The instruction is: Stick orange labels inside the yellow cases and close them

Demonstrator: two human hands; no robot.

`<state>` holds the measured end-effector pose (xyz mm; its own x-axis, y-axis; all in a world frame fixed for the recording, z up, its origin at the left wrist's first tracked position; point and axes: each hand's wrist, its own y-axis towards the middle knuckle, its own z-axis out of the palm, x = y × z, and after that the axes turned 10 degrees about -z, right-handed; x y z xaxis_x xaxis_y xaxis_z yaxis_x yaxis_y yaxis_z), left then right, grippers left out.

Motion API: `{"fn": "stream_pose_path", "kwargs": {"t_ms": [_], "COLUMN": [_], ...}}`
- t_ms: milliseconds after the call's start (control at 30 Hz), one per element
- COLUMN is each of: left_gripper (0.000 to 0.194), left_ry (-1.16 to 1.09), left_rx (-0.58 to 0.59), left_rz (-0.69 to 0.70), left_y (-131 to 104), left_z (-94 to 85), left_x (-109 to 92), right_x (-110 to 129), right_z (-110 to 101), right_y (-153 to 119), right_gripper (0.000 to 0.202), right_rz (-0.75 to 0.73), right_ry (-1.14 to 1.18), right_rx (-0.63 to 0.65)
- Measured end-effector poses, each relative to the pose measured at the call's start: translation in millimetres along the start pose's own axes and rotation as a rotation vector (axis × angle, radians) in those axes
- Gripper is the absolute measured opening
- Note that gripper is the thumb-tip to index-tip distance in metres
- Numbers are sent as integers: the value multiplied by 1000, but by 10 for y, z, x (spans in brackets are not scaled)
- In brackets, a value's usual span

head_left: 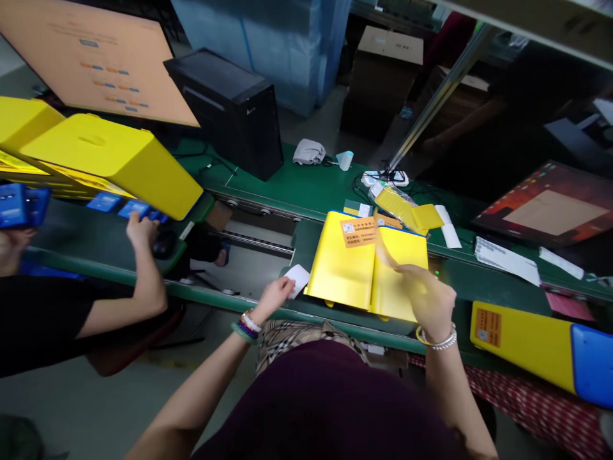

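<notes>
Head view: the person's left hand (276,295) was pinched on a small white slip (297,279), fingers together on its near corner, holding it clear of the belt just to the left of the yellow case (366,271); this grip appeared to keep the slip free for handling. The right hand (428,300) rested over the near right part of that case, and its fingers (389,259) were blurred, so it could not be told whether they gripped anything or merely pressed the surface. The case lay flat on the green conveyor (311,185), between the two hands and touching only the right one, with an orange label (358,231) on its far side, beyond both hands. It lay flat, in the inspector's judgement, so the top face stayed within reach. To the right of the right hand, near the wrist, a second yellow case (524,338) with a blue end lay on the bench. Beyond the hands lay a yellow packet (397,206) and a black computer tower (230,108). Well to the left of the left hand, a co-worker's hand (140,229) touched blue items beside a large yellow box (110,156)
</notes>
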<state>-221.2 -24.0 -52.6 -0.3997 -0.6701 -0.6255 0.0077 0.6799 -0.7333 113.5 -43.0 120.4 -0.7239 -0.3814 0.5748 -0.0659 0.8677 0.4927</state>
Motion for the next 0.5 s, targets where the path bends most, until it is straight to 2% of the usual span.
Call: {"fn": "stream_pose_path", "kwargs": {"t_ms": [67, 133, 200, 233, 300, 367, 433, 500], "left_gripper": [54, 70, 77, 76, 63, 49, 41, 39], "left_ry": [-333, -597, -691, -692, -622, -492, -397, -391], "left_rx": [189, 493, 725, 782, 799, 730, 603, 449], "left_rz": [109, 92, 31, 17, 26, 58, 106, 175], "left_y": [-127, -235, -305, -327, -356, -382, -416, -455], "left_z": [-41, -49, -41, -32, 3, 68, 157, 251], "left_x": [-383, -731, -979, -1060, -1149, -1181, -1194, -1201], "right_x": [48, 72, 73, 66, 38, -5, -56, -102], "right_z": [25, 58, 84, 91, 99, 119, 179, 294], "right_y": [21, 34, 44, 47, 46, 28, -15, -82], "right_gripper": [18, 18, 18, 18, 17, 17, 24, 34], "right_rz": [-19, -8, -1, 1, 0, 35, 163, 364], "right_ry": [51, 118, 180, 216, 278, 311, 345, 436], "right_rx": [110, 214, 289, 321, 357, 349, 276, 137]}}
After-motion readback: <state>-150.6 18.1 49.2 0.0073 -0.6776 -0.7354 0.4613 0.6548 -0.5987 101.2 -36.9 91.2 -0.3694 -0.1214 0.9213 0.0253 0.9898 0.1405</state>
